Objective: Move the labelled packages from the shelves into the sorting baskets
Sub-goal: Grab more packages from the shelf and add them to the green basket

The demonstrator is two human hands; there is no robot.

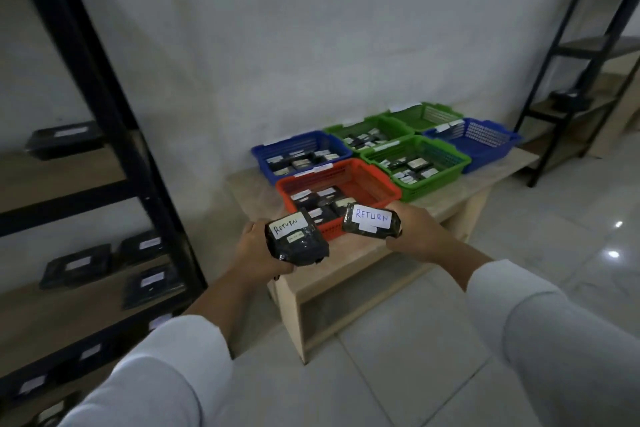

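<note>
Both packages are already off the shelves and in the air at the near edge of the tabletop (460,198), each marked RETURN by hand on a white label. The red basket (377,180) lies at about twelve o'clock from both hands, just beyond them, and the right package (372,222) already hangs over its near rim.

The right hand (414,227) looks the nearer of the two, its fingers curled round the end of that package, whose long axis runs nine to three o'clock, label up.

The left hand (258,250) grips the left package (298,241) from the side and below, fingers wrapped under it; this one points from about five to eleven o'clock and sits just short of the basket's near corner.

Both are dark, shiny, plastic-wrapped blocks, the left one's wrap crinkled and loose at its near end. The red basket holds similar labelled bundles already. I would judge a short forward reach and a release is all that remains.
</note>
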